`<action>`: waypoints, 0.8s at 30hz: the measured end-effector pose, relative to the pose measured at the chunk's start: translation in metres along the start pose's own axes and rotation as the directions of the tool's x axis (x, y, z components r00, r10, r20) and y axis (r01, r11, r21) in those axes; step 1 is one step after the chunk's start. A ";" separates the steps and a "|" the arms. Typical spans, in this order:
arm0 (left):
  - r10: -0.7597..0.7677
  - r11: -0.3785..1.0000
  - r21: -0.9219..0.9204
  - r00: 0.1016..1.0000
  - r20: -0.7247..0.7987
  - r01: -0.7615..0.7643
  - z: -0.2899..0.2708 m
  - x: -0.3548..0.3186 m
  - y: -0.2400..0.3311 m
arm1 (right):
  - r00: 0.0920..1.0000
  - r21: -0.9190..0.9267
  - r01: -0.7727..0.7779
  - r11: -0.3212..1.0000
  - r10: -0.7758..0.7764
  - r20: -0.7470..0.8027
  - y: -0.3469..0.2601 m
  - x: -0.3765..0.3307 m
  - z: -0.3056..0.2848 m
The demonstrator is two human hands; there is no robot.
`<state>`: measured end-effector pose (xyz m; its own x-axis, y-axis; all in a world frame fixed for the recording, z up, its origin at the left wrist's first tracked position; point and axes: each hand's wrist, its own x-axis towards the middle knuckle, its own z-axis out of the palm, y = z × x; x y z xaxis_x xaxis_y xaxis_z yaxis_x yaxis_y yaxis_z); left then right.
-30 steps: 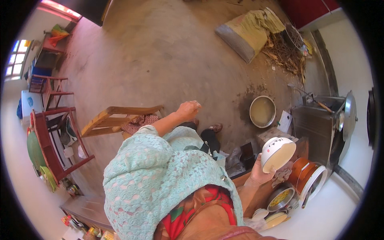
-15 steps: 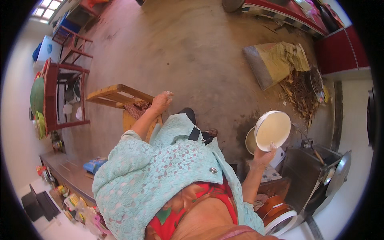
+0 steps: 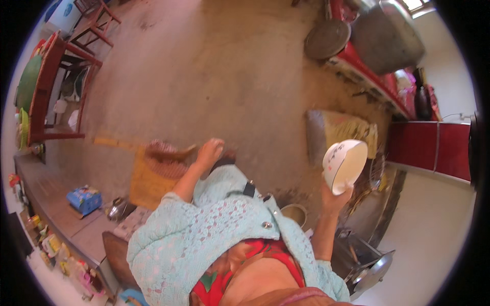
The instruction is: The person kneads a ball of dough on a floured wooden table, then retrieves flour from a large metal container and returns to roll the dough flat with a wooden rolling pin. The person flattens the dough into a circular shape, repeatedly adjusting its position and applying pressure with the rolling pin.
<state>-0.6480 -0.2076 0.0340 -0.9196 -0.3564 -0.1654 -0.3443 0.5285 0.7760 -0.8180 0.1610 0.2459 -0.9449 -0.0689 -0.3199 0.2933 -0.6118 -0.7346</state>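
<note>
Head view: bowl raised on the right, wooden stool held on the left

Head view, largest first. Bare concrete floor (image 3: 204,76), wide and dusty, under everything. Then red cabinet (image 3: 434,145) at right and a red wooden rack (image 3: 48,97) at left. Nearer, a low wooden stool (image 3: 153,163), blurred, tipped off level, probably because gripped at one edge only. Left hand (image 3: 210,151) curled over that edge, fingers closed on the wood. White bowl (image 3: 343,164) up at chest height, tilted, mouth turned sideways, empty as far as visible. Right hand (image 3: 334,196) cupped beneath, fingers wrapped round the base to steady it.
</note>
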 end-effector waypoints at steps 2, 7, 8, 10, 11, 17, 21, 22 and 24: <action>-0.040 0.998 -0.039 0.999 -0.004 0.040 0.002 0.030 0.007 | 1.000 0.001 -0.004 1.000 0.004 0.027 -0.004 0.021 0.016; -0.119 0.981 -0.150 0.993 0.018 0.121 0.002 0.110 0.041 | 0.998 0.083 -0.065 0.994 0.062 0.033 -0.007 0.066 0.030; -0.110 0.984 -0.141 0.994 0.014 0.110 0.001 0.126 0.048 | 0.996 0.112 -0.078 0.991 0.073 0.044 -0.007 0.078 0.029; -0.088 0.988 -0.127 0.996 0.008 0.088 0.001 0.157 0.063 | 0.996 0.104 -0.085 0.991 0.083 0.025 -0.008 0.101 0.030; -0.055 0.992 -0.120 0.998 -0.037 0.051 0.004 0.172 0.059 | 0.996 0.112 -0.088 0.990 0.087 0.014 -0.009 0.116 0.031; -0.117 0.988 0.080 0.980 -0.164 0.131 -0.043 0.219 0.052 | 0.989 0.063 -0.119 0.991 0.113 0.090 -0.021 0.228 0.054; -0.340 0.920 0.088 0.890 -0.305 0.381 -0.066 0.194 0.007 | 0.960 0.025 -0.218 0.976 0.210 0.184 -0.026 0.310 0.076; -0.421 0.880 0.094 0.857 -0.296 0.465 -0.068 0.187 -0.003 | 0.952 0.006 -0.232 0.973 0.226 0.206 -0.030 0.326 0.084; -0.539 0.807 0.084 0.787 -0.301 0.585 -0.067 0.167 -0.024 | 0.931 -0.031 -0.268 0.963 0.267 0.249 -0.032 0.359 0.109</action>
<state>-0.7811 -0.3317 0.0291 -0.4810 -0.7973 -0.3647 -0.8312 0.2826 0.4787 -1.1821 0.0701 0.2196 -0.8374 -0.4238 -0.3451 0.5403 -0.5464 -0.6400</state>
